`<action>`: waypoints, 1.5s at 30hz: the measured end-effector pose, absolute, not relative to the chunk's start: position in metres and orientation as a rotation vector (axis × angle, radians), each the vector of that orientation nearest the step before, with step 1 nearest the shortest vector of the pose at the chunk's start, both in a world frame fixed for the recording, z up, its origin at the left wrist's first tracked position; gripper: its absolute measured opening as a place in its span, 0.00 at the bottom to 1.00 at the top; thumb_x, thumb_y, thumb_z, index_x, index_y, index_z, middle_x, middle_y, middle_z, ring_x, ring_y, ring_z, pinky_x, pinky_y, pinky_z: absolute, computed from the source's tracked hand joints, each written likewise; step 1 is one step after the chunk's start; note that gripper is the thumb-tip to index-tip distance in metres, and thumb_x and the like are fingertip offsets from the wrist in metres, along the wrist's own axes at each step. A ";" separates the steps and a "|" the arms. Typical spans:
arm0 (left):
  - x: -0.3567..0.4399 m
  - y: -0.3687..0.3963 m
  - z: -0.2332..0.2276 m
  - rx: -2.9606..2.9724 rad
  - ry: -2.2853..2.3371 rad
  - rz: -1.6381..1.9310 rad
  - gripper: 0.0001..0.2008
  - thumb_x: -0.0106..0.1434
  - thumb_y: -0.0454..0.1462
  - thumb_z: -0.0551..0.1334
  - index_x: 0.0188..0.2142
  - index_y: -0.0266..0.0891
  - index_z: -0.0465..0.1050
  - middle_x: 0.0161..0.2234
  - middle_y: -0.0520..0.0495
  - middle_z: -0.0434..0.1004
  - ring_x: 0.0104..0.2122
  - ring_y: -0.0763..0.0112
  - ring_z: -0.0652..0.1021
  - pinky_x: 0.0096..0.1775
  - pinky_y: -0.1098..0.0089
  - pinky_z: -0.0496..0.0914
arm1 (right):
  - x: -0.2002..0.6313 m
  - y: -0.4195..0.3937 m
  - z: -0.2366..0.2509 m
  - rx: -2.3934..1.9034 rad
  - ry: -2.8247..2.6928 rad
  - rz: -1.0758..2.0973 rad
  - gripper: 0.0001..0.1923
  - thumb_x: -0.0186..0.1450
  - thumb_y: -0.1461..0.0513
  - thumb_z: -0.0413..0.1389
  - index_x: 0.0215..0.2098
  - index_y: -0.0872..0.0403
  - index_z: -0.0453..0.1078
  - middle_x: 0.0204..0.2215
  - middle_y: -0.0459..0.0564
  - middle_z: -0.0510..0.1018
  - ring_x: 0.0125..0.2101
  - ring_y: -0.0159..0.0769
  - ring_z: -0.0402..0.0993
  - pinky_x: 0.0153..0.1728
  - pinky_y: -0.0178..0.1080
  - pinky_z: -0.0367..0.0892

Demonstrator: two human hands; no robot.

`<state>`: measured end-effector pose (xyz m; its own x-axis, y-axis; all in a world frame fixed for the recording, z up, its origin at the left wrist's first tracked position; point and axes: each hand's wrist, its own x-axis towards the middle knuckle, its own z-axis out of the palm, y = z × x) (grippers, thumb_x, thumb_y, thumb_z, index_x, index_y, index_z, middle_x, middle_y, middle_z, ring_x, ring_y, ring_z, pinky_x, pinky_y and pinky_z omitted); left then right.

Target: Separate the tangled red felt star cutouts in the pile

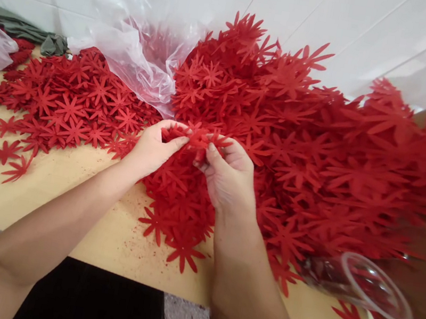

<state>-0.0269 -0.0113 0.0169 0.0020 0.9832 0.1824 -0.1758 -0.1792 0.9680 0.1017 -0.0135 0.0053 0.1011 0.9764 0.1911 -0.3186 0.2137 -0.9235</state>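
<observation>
Between my two hands is a red flower-shaped cutout (199, 138) with narrow petals; whether it is one piece or a few layered ones I cannot tell. My left hand (158, 145) pinches its left side between thumb and fingers. On the other side, my right hand (231, 173) grips it with the thumb on top and the fingers curled beneath. Both hands are over the near edge of a large heap of the same red cutouts (300, 141). A lower pile of red cutouts (72, 105) spreads out to the left.
A clear plastic bag (144, 57) slumps between the two piles, against the white wall (340, 18). At the right, a clear plastic cup (374, 287) lies on its side by the wooden table's edge (101, 250). Dark green cloth (53, 44) sits at the back left.
</observation>
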 end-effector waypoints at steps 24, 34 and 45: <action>-0.029 -0.012 0.014 1.272 1.034 1.382 0.07 0.55 0.36 0.61 0.27 0.37 0.63 0.22 0.57 0.65 0.23 0.82 0.65 0.29 0.76 0.61 | 0.089 -0.018 0.006 -1.006 -1.042 1.172 0.11 0.46 0.61 0.62 0.27 0.52 0.66 0.20 0.39 0.71 0.18 0.23 0.63 0.21 0.30 0.61; -0.024 -0.015 0.013 1.322 1.080 1.379 0.13 0.58 0.41 0.60 0.23 0.37 0.61 0.19 0.58 0.59 0.22 0.81 0.59 0.29 0.75 0.57 | 0.085 -0.020 0.009 -1.046 -0.974 1.066 0.05 0.50 0.64 0.57 0.28 0.52 0.68 0.20 0.40 0.73 0.20 0.26 0.67 0.24 0.32 0.66; -0.024 -0.012 0.008 1.194 0.920 1.320 0.16 0.60 0.40 0.58 0.20 0.38 0.57 0.14 0.60 0.57 0.17 0.83 0.58 0.26 0.75 0.57 | 0.090 -0.016 0.010 -1.029 -1.098 1.234 0.17 0.42 0.55 0.67 0.26 0.55 0.70 0.22 0.43 0.75 0.21 0.25 0.67 0.21 0.30 0.63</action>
<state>-0.0243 -0.0123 0.0083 0.0847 0.9865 0.1401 -0.2093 -0.1199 0.9705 0.0898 -0.0163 0.0099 0.0149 0.9977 0.0668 -0.1822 0.0684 -0.9809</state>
